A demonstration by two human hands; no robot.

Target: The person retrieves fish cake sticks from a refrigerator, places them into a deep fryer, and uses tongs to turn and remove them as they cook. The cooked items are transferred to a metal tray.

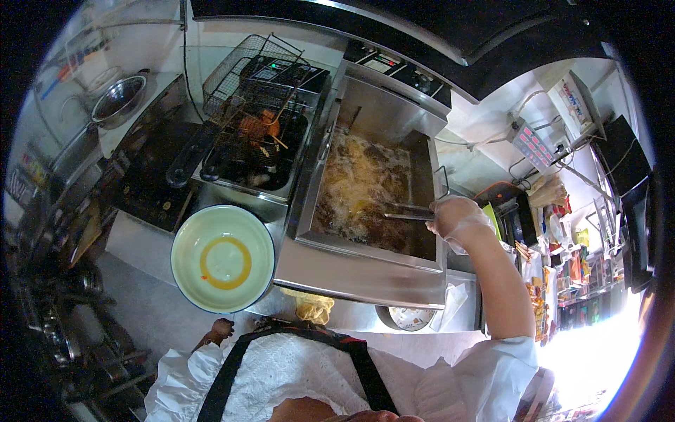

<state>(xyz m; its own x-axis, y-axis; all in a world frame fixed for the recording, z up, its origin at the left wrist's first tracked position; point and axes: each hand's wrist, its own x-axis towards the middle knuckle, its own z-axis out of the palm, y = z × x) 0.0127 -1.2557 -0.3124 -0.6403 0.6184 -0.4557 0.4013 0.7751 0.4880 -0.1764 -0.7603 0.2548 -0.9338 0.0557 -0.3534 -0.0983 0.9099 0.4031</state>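
Observation:
In a clear plastic glove, my right hand grips a pair of metal tongs over the right side of the deep fryer. The tongs' ends reach into the bubbling frying oil, where the foam hides most of the yellowish food. My left hand is low in front of my body, just below an enamel bowl. That hand looks curled and dark; whether anything is in it cannot be made out. The blue-rimmed bowl holds a little yellowish liquid.
A second fryer on the left holds wire baskets with black handles and a browned fried piece. Farther left stands a steel pot. A yellow cloth and a patterned bowl lie by the front edge.

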